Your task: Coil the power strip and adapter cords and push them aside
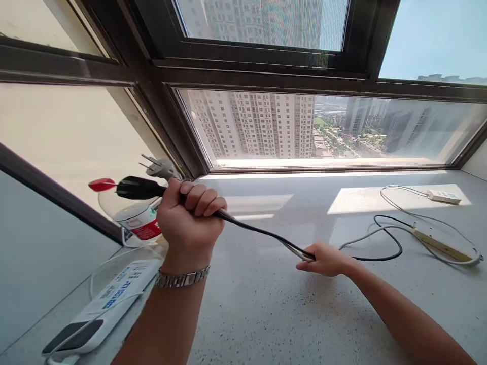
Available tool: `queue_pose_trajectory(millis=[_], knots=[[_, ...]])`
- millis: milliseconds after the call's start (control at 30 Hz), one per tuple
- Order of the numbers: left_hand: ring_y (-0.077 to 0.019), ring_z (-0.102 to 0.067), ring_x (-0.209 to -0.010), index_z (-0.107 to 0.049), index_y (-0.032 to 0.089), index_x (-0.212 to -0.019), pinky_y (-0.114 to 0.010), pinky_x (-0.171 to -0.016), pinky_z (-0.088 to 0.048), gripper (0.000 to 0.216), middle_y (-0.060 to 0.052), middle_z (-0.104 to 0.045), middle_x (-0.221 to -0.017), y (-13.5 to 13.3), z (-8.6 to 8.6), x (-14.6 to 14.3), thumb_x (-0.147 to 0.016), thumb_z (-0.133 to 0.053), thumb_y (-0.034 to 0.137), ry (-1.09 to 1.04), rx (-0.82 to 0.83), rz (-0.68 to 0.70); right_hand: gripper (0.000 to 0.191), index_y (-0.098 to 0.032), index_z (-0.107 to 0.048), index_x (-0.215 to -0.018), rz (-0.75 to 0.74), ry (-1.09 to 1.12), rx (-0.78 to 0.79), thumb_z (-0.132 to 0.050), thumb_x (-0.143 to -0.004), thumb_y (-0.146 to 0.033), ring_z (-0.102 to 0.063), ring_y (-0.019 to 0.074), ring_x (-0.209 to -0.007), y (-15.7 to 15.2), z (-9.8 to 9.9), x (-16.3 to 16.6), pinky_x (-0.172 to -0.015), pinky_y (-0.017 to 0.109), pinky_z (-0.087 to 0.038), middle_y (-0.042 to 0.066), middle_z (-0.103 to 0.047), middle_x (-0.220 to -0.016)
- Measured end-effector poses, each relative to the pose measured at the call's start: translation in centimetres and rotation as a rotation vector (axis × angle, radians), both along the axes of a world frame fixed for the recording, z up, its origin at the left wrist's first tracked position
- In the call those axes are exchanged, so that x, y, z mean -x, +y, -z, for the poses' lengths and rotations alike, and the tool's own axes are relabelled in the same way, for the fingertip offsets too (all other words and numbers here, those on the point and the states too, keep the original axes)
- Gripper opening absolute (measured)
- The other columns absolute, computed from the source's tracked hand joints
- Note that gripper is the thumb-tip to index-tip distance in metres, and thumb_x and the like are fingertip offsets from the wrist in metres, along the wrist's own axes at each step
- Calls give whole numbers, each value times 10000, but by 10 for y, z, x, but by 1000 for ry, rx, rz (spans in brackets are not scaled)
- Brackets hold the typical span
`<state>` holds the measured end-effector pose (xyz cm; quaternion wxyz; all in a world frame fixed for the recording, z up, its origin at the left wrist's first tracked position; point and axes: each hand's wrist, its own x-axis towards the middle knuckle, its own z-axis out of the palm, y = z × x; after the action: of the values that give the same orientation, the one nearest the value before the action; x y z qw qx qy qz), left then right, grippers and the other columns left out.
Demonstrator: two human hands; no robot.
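My left hand [192,218], with a metal watch band on the wrist, is closed around a black cable [258,229] and a grey cable [291,247]. Above its knuckles sticks out a grey plug [162,168] with metal prongs. A black ribbed piece [137,187] juts to the left of the fist, and a red pointed tip [102,184] shows beyond it. My right hand [323,258] pinches both cables lower down, over the sill. From there the cables run right in loose loops towards a yellowed power strip [445,243].
The speckled white sill [251,314] lies under dark-framed windows. At left are a clear container with a red label [146,229] and a long white device with blue lettering [117,294], a white cord across it. A small white block [443,196] sits far right.
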<state>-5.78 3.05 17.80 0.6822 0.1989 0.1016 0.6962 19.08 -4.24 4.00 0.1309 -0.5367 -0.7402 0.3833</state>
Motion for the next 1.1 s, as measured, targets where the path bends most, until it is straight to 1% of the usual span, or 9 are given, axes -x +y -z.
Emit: queue_pose_trajectory(millis=[167,333,467,567,700,800,867,1000,1100], knots=[[-55,-213,-335,-320,189,-614,-171,-357,-249,400,84,-221,-423,30,45,8,-1006,-257,238,26,163,-41,393,-200,-452,-645,414,-362,-262,-407,-922,-474,-352,119,-474,-12,42,-87,-500,265,-206,-5,-455,-539],[-62,-207,-333,-313,189,-614,-182,-367,-235,371,94,-212,-423,47,92,-18,-985,-318,204,60,301,-3,440,-219,-496,-648,656,-629,-413,-430,-840,-609,-501,196,-557,-33,52,-173,-522,279,-236,54,-558,-580],[-62,-214,-338,-320,192,-619,-184,-375,-233,356,97,-214,-430,52,99,-27,-973,-355,205,73,293,-10,525,-235,-470,-617,934,-582,-397,-390,-784,-725,-547,230,-588,-54,52,-237,-552,307,-346,62,-567,-555],[-59,-207,-340,-324,190,-621,-183,-374,-225,359,98,-203,-436,47,95,-35,-976,-362,215,77,271,2,496,-226,-568,-707,1001,-565,-306,-412,-772,-692,-611,263,-681,-60,47,-255,-608,340,-426,89,-651,-675],[-54,-215,-352,-343,188,-627,-189,-375,-218,346,92,-222,-457,30,91,-52,-969,-379,220,108,240,54,488,-204,-637,-1159,762,-706,-197,-521,-756,-452,-582,348,-1150,-56,23,-226,-908,469,-463,147,-653,-1222],[-53,-243,-370,-375,189,-653,-194,-386,-237,308,89,-251,-488,19,90,-63,-951,-423,252,123,205,117,726,-201,-521,-1373,525,-818,-97,-641,-679,-379,-292,399,-1419,-53,-11,-170,-1123,614,-224,154,-446,-1483],[-52,-247,-376,-376,190,-656,-195,-389,-239,286,89,-249,-498,13,89,-69,-923,-458,251,114,177,135,828,-192,-410,-1469,359,-697,-107,-650,-717,-439,-184,356,-1469,-48,-35,-121,-1174,567,-156,127,-316,-1565],[-51,-217,-369,-337,189,-620,-195,-381,-212,277,86,-216,-483,4,86,-80,-869,-457,175,65,183,159,878,-186,-304,-1524,221,-330,-290,-624,-794,-554,-248,325,-1448,-22,-60,-22,-1127,468,-301,130,-308,-1568],[-52,-207,-364,-314,188,-607,-190,-380,-221,287,85,-202,-472,3,84,-80,-868,-427,154,19,211,154,440,-192,-599,-1283,288,-192,-306,-571,-868,-333,-576,281,-1134,4,-47,26,-887,365,-450,125,-642,-1238]])
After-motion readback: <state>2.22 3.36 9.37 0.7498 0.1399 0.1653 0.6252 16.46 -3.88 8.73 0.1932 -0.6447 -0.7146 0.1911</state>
